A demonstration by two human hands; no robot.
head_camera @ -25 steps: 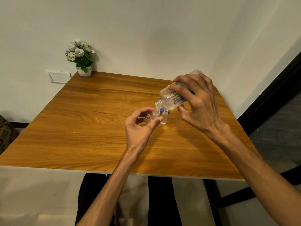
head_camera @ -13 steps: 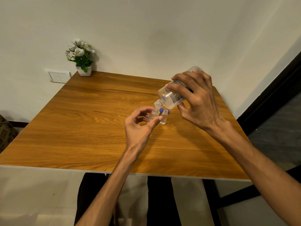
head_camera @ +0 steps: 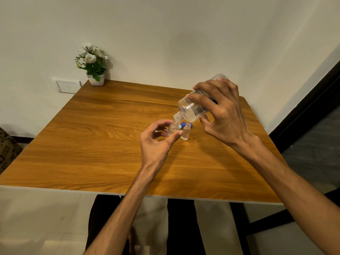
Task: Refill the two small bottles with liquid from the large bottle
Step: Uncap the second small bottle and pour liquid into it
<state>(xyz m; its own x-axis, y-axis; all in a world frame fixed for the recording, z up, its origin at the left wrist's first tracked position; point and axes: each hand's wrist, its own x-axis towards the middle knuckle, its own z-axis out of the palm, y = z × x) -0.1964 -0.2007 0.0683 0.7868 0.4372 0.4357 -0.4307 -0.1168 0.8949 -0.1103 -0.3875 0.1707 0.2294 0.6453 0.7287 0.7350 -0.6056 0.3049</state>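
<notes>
While little has shifted over the last second, the pour is still under way, so the first refill is not finished. At far left, a flower pot [head_camera: 95,79] sits in the table's back corner, beside a wall switch [head_camera: 68,86]. Neither plays any part.

Moving right across the wooden table [head_camera: 103,144], the left hand [head_camera: 156,144] curls round the first small bottle [head_camera: 173,128], thumb and fingers pinching it upright on the tabletop. This grip is the same as a second ago; the hand has only edged slightly.

Above it, the large bottle [head_camera: 193,107] is tipped steeply, neck down, its open mouth just over the small bottle's mouth. Compared with a second ago it has kept this tilt and place. Whether liquid is running cannot be made out, and the fill level is too small to read.

Just right of the held bottle stands the second small bottle [head_camera: 186,133], open and untouched. Blue caps [head_camera: 184,124] lie right behind the pair.

Further right, the right hand [head_camera: 223,115] wraps its fingers over the large bottle's body, gripping it from above, thumb beneath.

By my judgement, the task is near its midpoint at best: one bottle is being filled, and the second has yet to be done. The narrow mouths make a spill the main risk.
</notes>
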